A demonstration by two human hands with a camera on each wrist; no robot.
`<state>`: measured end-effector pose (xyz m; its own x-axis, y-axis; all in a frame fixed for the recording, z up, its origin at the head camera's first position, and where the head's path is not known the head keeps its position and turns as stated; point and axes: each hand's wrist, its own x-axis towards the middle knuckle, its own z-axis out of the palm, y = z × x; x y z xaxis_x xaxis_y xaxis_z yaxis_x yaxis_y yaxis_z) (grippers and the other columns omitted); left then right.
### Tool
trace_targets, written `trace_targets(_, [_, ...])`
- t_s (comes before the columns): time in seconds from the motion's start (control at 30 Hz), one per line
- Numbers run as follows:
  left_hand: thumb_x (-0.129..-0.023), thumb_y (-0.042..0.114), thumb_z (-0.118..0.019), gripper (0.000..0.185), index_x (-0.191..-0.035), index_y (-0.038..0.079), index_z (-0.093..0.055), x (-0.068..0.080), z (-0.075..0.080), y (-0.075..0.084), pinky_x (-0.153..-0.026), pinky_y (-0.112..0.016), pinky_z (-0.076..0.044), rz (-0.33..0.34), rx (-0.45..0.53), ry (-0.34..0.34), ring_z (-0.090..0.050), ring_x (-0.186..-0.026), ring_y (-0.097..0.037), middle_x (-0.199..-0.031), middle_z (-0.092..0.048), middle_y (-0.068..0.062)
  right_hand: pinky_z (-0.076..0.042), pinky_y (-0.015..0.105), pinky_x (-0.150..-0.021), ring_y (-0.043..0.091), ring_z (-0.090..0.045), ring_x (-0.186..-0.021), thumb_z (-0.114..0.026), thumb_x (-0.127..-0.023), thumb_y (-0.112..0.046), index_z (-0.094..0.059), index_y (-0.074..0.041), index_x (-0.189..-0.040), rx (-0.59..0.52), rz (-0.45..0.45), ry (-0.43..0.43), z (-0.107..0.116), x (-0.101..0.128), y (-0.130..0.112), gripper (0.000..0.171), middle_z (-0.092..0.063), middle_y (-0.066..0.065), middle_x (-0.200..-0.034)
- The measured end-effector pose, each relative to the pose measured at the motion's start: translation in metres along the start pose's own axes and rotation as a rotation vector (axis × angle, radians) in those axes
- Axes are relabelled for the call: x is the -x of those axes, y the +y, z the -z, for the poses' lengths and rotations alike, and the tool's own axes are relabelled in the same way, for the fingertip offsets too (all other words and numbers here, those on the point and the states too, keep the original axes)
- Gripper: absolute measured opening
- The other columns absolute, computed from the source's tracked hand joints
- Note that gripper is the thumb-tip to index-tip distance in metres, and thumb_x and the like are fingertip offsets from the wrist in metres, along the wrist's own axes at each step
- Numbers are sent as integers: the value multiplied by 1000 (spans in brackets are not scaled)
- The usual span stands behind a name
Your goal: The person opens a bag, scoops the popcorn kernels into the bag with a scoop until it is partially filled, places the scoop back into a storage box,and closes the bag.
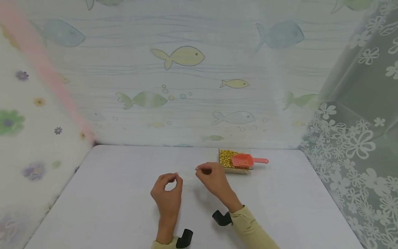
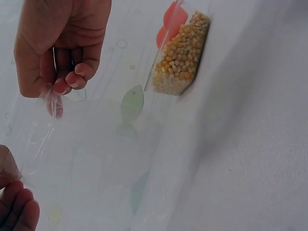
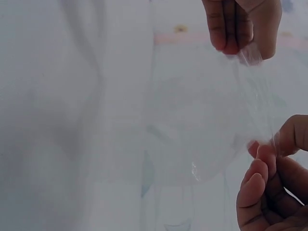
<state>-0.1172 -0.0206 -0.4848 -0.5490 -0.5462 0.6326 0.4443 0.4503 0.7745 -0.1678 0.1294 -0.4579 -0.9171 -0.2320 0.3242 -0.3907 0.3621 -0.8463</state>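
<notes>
Pinching that clear plastic bag (image 3: 207, 115) at two spots, you've got your left hand (image 1: 168, 193) and right hand (image 1: 216, 180) on either side of it, thumb and fingers pressed together on the gathered film in both grips. The bag itself hangs between your hands over the white table (image 1: 124, 193), just left of the clear container (image 1: 236, 171) of corn kernels (image 1: 226, 158). It's so see-through you can barely make it out in the head view, and I can't tell if its mouth is parted. My guess on handling: next to no weight, floppy, kinda slick, and the layers probably like to cling. Looks thin enough to stretch or tear if you yank it, so I'd keep the hold right at the edge, fingertips only, one layer per hand if you can feel them apart, and go easy on the pull. Don't grab the middle, it'd likely just crumple. Meanwhile the red scoop (image 1: 242, 160) rests on the kernels, a few sitting in its bowl, handle poking out past the right rim.
</notes>
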Motion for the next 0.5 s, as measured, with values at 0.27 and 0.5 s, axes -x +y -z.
trace_targets(0.27, [-76,-15,-77,20,-87,2,-79,6,-2,-6,-73,-17,-51,-16,47,-35,-65,-73,-24,-81,-71,-15,-52,23,-60,11,-60,-65,-73,-83,-3,-76,-7,-88,-2,-42,66,-2,-1,-2,7,-67,0,-72])
trace_targets(0.5, [-79,-13,-77,18,-87,4,-79,9,-3,-4,-72,-18,-52,-23,62,-56,-66,-73,-22,-82,-72,-12,-56,24,-61,11,-65,-65,-78,-85,-2,-76,-6,-83,-52,16,152,-5,-1,-1,5,-72,3,-75])
